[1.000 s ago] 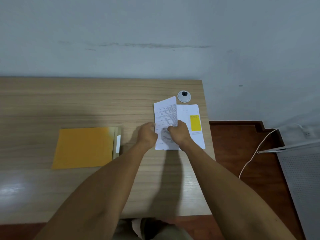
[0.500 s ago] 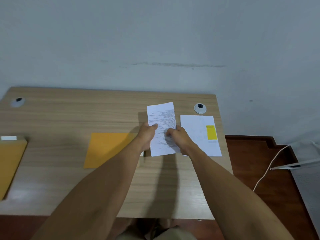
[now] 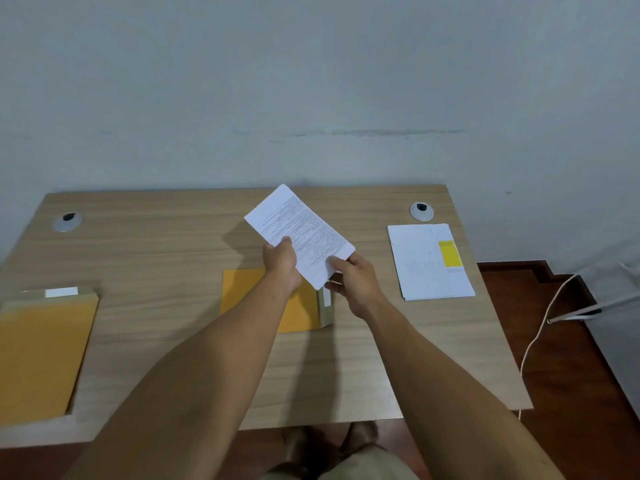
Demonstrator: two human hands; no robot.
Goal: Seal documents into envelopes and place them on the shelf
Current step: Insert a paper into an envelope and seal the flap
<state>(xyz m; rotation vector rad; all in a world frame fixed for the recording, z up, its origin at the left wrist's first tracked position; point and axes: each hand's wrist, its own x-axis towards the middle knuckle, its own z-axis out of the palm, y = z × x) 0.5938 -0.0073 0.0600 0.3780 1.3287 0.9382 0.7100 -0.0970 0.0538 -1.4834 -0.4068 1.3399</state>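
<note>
A folded white document (image 3: 300,233) with printed text is lifted above the wooden desk (image 3: 173,251), tilted with its top toward the left. My left hand (image 3: 282,263) pinches its near left edge and my right hand (image 3: 353,280) pinches its near right corner. Under my hands lies a yellow envelope (image 3: 242,292) with its flap (image 3: 325,308) open toward the right. A second yellow envelope (image 3: 41,355) lies at the desk's left edge, its flap pointing away from me.
A stack of white papers (image 3: 427,268) with a yellow sticky note (image 3: 449,253) lies at the desk's right side. Two grey cable grommets (image 3: 67,221) (image 3: 421,211) sit near the back corners. A white cable (image 3: 540,327) runs across the red floor to the right. The grey wall stands behind.
Both hands have lifted the folded document off the paper stack and carried it left over the middle envelope, turning it. The camera view has swung left, bringing the left envelope into sight.
</note>
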